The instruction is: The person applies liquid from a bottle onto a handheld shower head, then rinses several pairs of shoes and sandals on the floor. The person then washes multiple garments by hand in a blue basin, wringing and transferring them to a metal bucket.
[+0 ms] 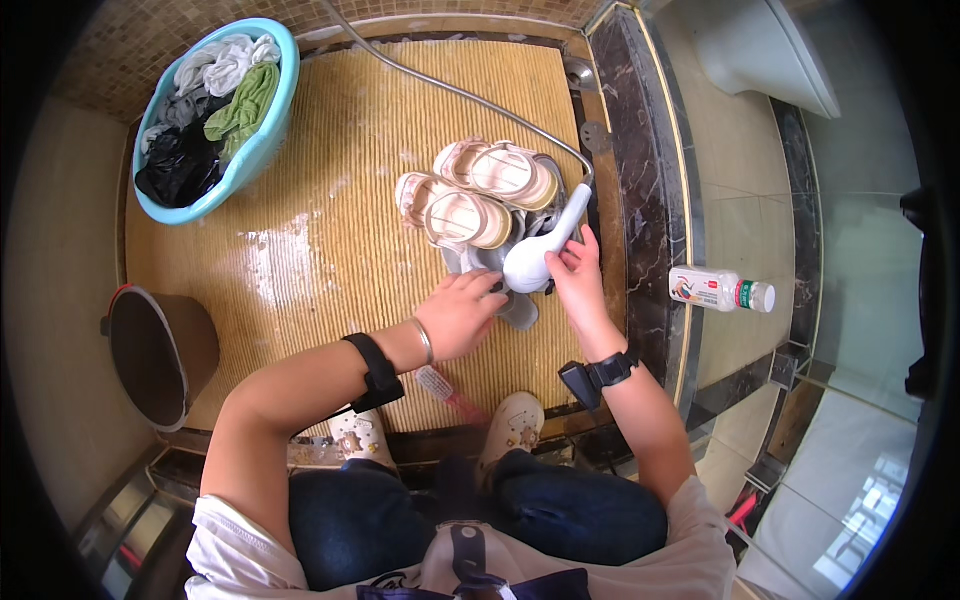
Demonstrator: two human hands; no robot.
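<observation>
A white shower head (531, 264) lies face down over a grey sandal or slipper (519, 311), its handle slanting up to the right. My right hand (581, 289) is against its lower right side, the thumb at its edge and the fingers beside the handle. Whether the hand grips it is unclear. To the left of the shower head, my left hand (461, 311) bends its fingers over the grey footwear, and what they hold is hidden. A pair of pale pink strappy sandals, the nearer sandal (456, 216) and the farther sandal (504, 171), rests just beyond, partly on the grey footwear.
A metal hose (457, 91) crosses the ribbed wet floor (337, 150). A blue basin (291, 82) of clothes stands far left, a brown bucket (196, 330) nearer. A pink-handled brush (435, 382) lies near my feet. A bottle (705, 288) lies beyond the dark stone kerb (649, 225).
</observation>
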